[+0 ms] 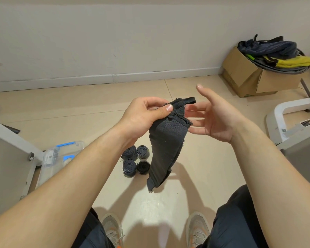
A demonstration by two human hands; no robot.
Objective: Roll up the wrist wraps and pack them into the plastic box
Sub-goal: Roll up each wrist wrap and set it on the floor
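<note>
Fabric of the unrolled wrist wrap (166,145) hangs from my left grip (145,115), pinched near its top edge; my right grip (213,119) is spread loose just beside it. Four rolled wraps (129,167) sit on the floor (204,167) below, near the plastic box (61,156).

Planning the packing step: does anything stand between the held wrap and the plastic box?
Four rolled wraps lie on the floor between the wrap and the plastic box; nothing else visible does.
</note>
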